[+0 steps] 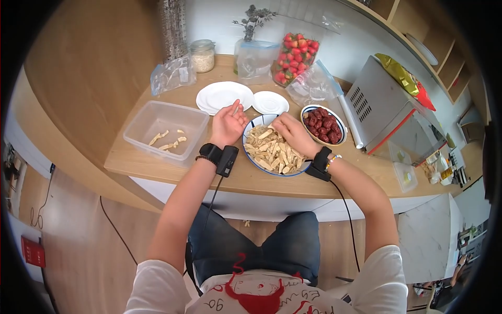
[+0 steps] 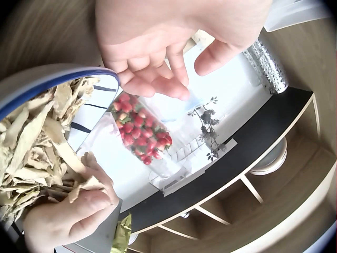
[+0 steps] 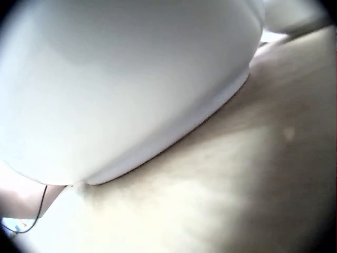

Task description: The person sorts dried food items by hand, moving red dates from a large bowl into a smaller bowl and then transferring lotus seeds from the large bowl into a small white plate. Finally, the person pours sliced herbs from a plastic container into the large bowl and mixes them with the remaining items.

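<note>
A white bowl with a blue rim (image 1: 246, 137) holds a heap of pale dried root slices (image 1: 273, 149). My right hand (image 1: 294, 135) reaches into it from the right; in the left wrist view, its thumb and fingers pinch a slice (image 2: 87, 185). Palm up, my left hand (image 1: 228, 125) hovers left of the bowl, its fingers loosely bent and holding nothing. A clear plastic box (image 1: 137, 147) on the left contains several similar slices (image 1: 170, 144). Only the bowl's white outer wall (image 3: 131, 89) and the tabletop fill the right wrist view; the right hand is hidden there.
White plates (image 1: 213, 95) and a small white saucer (image 1: 270, 101) lie behind the bowl. A bowl of red dates (image 1: 323, 125) stands at its right. Farther back are a bag of strawberries (image 1: 297, 56), zip bags (image 1: 256, 60) and a jar (image 1: 202, 56). A grey oven (image 1: 366, 99) stands right.
</note>
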Demonstrator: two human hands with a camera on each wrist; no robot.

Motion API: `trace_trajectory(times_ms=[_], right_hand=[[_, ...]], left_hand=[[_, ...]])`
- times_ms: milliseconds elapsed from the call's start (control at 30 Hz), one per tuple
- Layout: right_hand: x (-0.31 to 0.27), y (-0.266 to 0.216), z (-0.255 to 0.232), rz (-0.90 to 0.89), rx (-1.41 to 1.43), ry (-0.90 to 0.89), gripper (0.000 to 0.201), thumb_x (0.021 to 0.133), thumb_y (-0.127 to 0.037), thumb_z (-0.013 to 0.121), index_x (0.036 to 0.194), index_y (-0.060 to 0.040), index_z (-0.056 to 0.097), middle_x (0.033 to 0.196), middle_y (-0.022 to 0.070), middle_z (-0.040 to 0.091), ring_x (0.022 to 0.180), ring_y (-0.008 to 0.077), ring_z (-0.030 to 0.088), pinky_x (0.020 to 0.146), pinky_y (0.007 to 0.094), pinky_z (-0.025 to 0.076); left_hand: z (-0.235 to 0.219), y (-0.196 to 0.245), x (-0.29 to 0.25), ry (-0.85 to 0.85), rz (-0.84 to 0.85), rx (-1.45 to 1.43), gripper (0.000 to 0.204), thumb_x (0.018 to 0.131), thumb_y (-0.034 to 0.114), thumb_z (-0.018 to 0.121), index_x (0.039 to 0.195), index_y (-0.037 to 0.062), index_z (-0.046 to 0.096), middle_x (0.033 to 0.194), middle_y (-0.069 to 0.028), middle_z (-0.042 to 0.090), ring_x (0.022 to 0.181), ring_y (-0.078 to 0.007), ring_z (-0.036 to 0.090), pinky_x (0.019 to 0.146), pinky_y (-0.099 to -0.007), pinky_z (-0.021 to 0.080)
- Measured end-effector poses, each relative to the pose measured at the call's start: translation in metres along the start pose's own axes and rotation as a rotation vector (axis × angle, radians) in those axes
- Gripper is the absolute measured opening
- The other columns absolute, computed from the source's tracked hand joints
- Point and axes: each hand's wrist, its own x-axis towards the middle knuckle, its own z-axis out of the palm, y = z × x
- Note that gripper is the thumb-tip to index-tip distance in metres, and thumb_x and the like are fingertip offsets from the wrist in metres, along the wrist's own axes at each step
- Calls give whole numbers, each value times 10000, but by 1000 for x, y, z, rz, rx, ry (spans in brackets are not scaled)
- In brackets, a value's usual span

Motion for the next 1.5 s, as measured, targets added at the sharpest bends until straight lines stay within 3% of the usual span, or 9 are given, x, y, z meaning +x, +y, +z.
trace_trajectory(times_ms=[67,267,367,633,833,1033,1233,1333,1500], right_hand=[[0,2,-2,191,121,6,291,967,-268,463,968,10,549,848,45,560,782,110,523,719,267,425],[5,16,-9,303,494,20,310,971,-279,458,1028,-1,583,906,-4,581,775,62,506,713,215,433],[7,11,-23,517,590,-66,285,968,-258,463,1063,-14,577,905,-12,576,763,38,494,701,200,431],[12,37,-29,906,1405,-19,222,961,-181,438,946,22,525,879,79,556,680,121,520,592,222,486],[16,30,-20,853,1445,112,254,976,-203,389,900,17,489,968,170,566,937,279,598,786,340,552],[20,12,-19,814,1520,148,238,974,-197,392,870,-3,481,1114,230,560,1011,299,583,869,345,524],[19,22,-19,765,1538,55,198,962,-227,438,902,-44,487,946,132,593,846,199,582,674,288,526],[19,26,-16,798,1557,54,183,954,-238,466,888,-69,480,792,51,524,606,117,468,488,214,410],[22,15,-21,816,1674,-5,199,942,-222,500,801,-98,435,644,-24,371,475,63,312,363,177,249]], left_hand=[[0,0,1,5,2,1,366,838,132,526,1185,34,459,940,-70,535,782,-175,484,781,-316,416],[-2,1,1,-8,-4,-6,363,836,128,527,1179,28,463,939,-72,534,779,-170,483,776,-318,420],[-2,0,2,-2,-2,-6,361,835,124,527,1177,25,465,941,-73,535,778,-169,486,774,-319,421],[-5,2,4,-2,-12,-6,356,839,116,519,1179,23,465,948,-75,538,779,-164,505,776,-321,423],[-5,1,4,2,-13,1,355,845,128,519,1181,24,468,950,-73,542,761,-166,500,773,-321,423],[-4,2,4,-3,-9,21,359,845,135,525,1183,28,471,925,-68,552,736,-166,488,763,-317,419],[-5,2,5,-8,-13,27,362,846,142,527,1187,35,472,896,-53,564,732,-164,488,758,-318,417],[-6,2,5,-12,-14,36,362,846,146,526,1187,37,473,893,-50,565,733,-164,488,758,-319,417],[-6,3,5,-14,-9,46,363,846,147,523,1187,36,473,897,-48,560,750,-165,486,754,-316,415]])
